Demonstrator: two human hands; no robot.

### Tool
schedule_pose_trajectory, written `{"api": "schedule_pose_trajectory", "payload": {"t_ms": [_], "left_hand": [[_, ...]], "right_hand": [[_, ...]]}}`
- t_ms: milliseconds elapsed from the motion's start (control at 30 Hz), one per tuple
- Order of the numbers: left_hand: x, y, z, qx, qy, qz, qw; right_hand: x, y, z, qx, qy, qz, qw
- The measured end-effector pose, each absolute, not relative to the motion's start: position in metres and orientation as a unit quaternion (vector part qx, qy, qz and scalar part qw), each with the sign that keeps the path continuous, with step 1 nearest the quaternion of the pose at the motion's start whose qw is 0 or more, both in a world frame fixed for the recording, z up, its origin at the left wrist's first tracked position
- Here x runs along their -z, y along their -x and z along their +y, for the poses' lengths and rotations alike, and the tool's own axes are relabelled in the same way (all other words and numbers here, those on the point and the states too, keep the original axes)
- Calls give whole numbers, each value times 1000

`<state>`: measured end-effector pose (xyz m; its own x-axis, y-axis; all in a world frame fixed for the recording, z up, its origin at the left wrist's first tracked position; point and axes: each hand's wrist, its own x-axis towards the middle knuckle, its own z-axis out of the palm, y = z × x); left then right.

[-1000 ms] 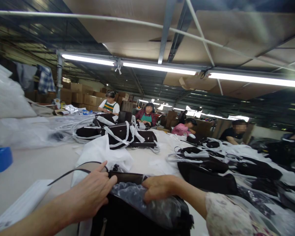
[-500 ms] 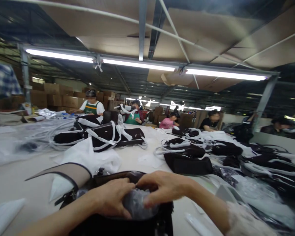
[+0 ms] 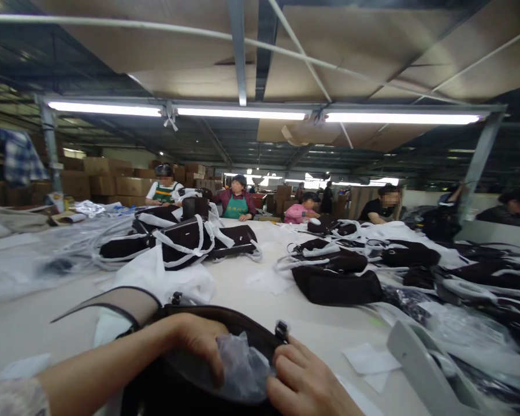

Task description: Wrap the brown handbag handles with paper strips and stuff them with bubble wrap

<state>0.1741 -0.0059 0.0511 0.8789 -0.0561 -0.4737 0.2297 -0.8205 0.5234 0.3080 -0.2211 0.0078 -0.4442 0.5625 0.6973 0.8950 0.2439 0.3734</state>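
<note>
Along a long white work table (image 3: 247, 312) under cardboard ceiling panels (image 3: 351, 52) and fluorescent tube lights (image 3: 242, 114), a factory room runs back to stacked cardboard boxes (image 3: 112, 185) on the left and a checked shirt (image 3: 19, 157) hanging beside them. Heaps of clear plastic sheeting (image 3: 13, 271) lie at the table's left, then black bags with white straps (image 3: 182, 242) and a white cloth bag (image 3: 160, 280). Farther along sit co-workers in a striped apron (image 3: 164, 188), a green apron (image 3: 238, 202), a pink top (image 3: 301, 211) and a black top (image 3: 381, 205), their hands mostly hidden by the piles. More black bags (image 3: 335, 280) crowd the right side, near loose white paper (image 3: 370, 358) and a pale grey plastic piece (image 3: 429, 364). At the bottom edge, a black handbag (image 3: 190, 393) sits with its mouth tipped up toward the camera, its long axis running left to right across the view. Its lower body is cut off by the frame, so whether it touches the table cannot be seen. A thin dark strap (image 3: 108, 301) arcs out to the left. The left hand (image 3: 197, 346) curls over the rim, fingers down into the opening against crumpled plastic wrap (image 3: 242, 367). The right hand (image 3: 303, 375) closes on the rim and wrap beside a small black clasp (image 3: 281, 330), the two hands apart.
</note>
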Motion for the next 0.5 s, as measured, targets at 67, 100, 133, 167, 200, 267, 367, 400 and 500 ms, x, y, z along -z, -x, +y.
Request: {"api": "schedule_pose_trajectory", "payload": {"t_ms": [67,100,133,167,200,267,367,400,500], "left_hand": [[-69,-175,-11,249,-922,44,294],[-79,-176,-15,253,-923,36,289],[-86,-178,-20,253,-925,33,282],[-90,-181,-24,253,-928,36,272],[-90,-185,-29,254,-930,44,263],[-80,-194,-39,249,-936,59,242],[-54,-210,-46,249,-941,50,223],[-48,-214,-45,247,-943,46,216],[-40,-221,-32,211,-955,43,206]], "right_hand": [[-7,-307,-224,394,467,-757,235],[-6,-307,-225,399,461,-753,248],[-4,-307,-226,406,454,-749,262],[-2,-307,-226,410,450,-744,274],[0,-307,-226,410,452,-741,281],[4,-307,-226,405,460,-737,284],[4,-308,-226,395,468,-737,288],[2,-309,-226,391,470,-737,290],[-5,-310,-227,348,490,-744,292]]}}
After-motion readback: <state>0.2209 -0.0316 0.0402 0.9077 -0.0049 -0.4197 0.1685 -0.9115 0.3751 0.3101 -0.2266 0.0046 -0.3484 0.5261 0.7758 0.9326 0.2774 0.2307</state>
